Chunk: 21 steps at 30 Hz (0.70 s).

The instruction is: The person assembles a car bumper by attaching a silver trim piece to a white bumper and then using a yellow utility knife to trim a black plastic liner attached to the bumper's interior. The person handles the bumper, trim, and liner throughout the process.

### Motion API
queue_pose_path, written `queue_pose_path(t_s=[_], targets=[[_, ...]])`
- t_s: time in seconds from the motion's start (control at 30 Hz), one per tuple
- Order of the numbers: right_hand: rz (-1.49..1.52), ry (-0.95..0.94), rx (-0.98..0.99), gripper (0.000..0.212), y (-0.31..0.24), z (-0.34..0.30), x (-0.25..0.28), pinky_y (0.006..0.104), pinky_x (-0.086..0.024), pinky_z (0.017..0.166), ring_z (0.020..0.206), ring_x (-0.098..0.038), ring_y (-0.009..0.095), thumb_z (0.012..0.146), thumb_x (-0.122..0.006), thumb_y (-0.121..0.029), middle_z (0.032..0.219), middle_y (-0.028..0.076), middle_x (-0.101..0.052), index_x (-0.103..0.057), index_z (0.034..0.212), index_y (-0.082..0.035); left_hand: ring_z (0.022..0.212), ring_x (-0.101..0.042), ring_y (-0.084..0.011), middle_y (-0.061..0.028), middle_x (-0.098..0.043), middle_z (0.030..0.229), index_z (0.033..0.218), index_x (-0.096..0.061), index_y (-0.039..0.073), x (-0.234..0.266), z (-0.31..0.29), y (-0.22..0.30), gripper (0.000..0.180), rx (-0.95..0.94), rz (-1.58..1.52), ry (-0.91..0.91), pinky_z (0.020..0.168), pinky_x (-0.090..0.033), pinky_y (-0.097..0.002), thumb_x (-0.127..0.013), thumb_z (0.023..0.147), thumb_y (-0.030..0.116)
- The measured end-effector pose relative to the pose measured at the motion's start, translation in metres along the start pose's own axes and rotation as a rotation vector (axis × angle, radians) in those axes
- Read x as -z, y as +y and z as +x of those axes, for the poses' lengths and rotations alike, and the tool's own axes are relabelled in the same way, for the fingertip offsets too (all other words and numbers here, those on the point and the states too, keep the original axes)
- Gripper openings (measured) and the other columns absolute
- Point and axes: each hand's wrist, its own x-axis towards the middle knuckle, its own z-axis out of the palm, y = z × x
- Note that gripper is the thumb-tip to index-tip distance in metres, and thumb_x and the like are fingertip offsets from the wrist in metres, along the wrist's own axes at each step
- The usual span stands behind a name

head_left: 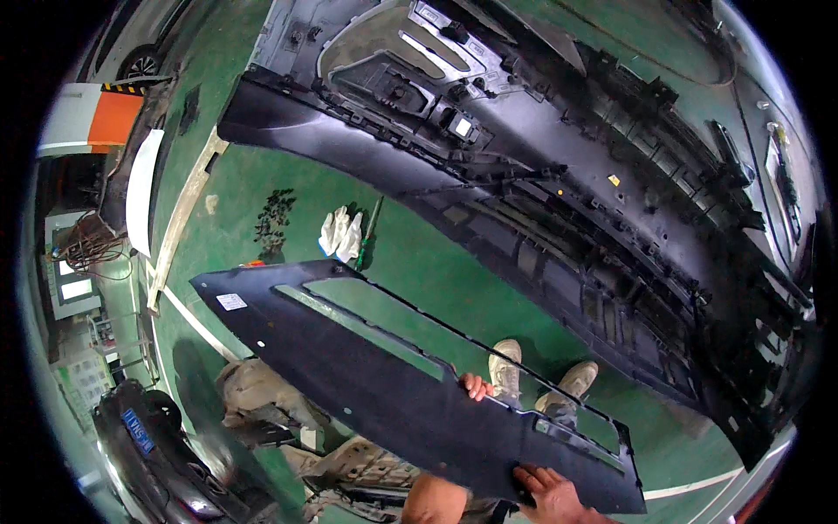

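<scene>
A long black plastic panel (367, 375) with cut-out openings lies slantwise across the lower middle, held above the floor. From beneath it, my left hand (477, 386) curls its fingers over the edge beside an opening. Most of that hand is hidden under the panel. My right hand (552, 493) grips the panel's near edge towards its right end, fingers on the upper face. A small white label (231, 302) sticks to the panel's left end. Beyond the panel rests a large black car bumper (524, 236), its ribbed inner side showing.
White gloves (340, 232), a thin green tool (370, 229) and a scatter of small black pieces (275, 218) lie on the green floor (419, 271). My shoes (506, 367) stand between panel and bumper. Dirty parts (262, 393) lie at lower left, near a dark vehicle (148, 454).
</scene>
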Motion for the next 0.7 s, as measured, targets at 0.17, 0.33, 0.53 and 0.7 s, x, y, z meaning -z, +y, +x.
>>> queue_pose_path(t_s=[0.17,0.33,0.53,0.7], targets=[[-0.004,0.053,0.005,0.067,-0.001,-0.001,0.002,0.0459,-0.05,0.08,0.098,-0.056,0.041,0.071,-0.073,-0.017,0.12,0.02,-0.056,-0.05,0.133,-0.005,0.074,-0.054,-0.0224,-0.0044,-0.054,0.073,0.086,-0.06,0.008,-0.007,0.007,0.002,0.073,0.039,0.103,0.036,0.093,-0.037,-0.0387,-0.002,0.103,0.05],[-0.014,0.071,0.02,0.064,0.008,-0.005,-0.005,0.0456,-0.05,0.079,0.098,-0.057,0.041,0.074,-0.072,-0.016,0.12,0.021,-0.056,-0.05,0.133,-0.005,0.075,-0.055,-0.0224,-0.005,-0.058,0.075,0.087,-0.062,0.009,-0.014,0.005,0.008,0.075,0.065,0.139,0.071,0.092,-0.035,-0.0397,-0.003,0.101,0.053],[-0.092,0.016,-0.103,0.064,0.026,-0.009,-0.002,0.0384,-0.053,0.083,0.1,-0.063,0.03,0.068,-0.078,-0.028,0.119,0.012,-0.061,-0.058,0.125,-0.008,0.071,-0.052,-0.0207,-0.0066,-0.058,0.075,0.083,-0.062,0.01,-0.074,0.036,-0.034,0.066,-0.282,0.085,0.524,0.082,-0.037,-0.0397,-0.011,0.104,0.046],[-0.14,0.066,-0.15,0.07,0.011,-0.007,0.006,0.0357,-0.055,0.079,0.093,-0.065,0.025,0.06,-0.077,-0.023,0.118,0.006,-0.063,-0.057,0.126,-0.013,0.074,-0.052,-0.0239,-0.0105,-0.057,0.074,0.083,-0.061,0.005,-0.059,0.015,-0.032,0.057,-0.035,0.139,0.458,0.092,-0.037,-0.0448,-0.02,0.105,0.038]])
